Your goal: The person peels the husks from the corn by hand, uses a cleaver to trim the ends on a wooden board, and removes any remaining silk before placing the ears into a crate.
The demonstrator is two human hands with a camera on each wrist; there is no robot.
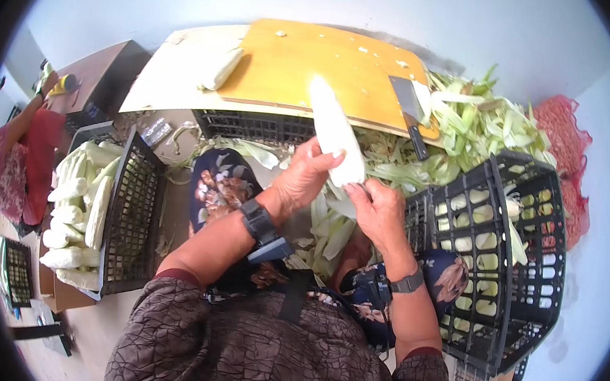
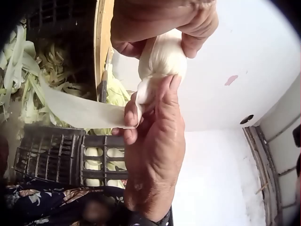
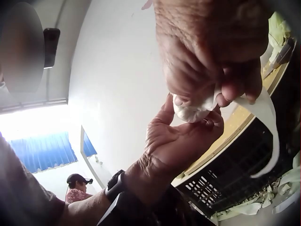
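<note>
A pale ear of corn point(image 1: 337, 132), still in whitish inner husk, points up and away over the lap in the head view. My left hand point(image 1: 302, 177) grips its lower part, thumb lying across the side. At the butt end, my right hand point(image 1: 381, 212) pinches a husk leaf point(image 2: 84, 110) with thumb and fingers. That strip hangs loose from the right fingers in the left wrist view, and curves downward in the right wrist view. Part of the ear is hidden by the hands in both wrist views.
Ahead stands a yellow board point(image 1: 315, 55) with a cleaver point(image 1: 408, 109) and another ear point(image 1: 223, 68). Husks point(image 1: 482, 118) pile at its right. Black crates flank the legs: the left crate point(image 1: 131, 213) holds several pale ears, the right crate point(image 1: 496, 263) more corn. Another person point(image 1: 25, 154) is far left.
</note>
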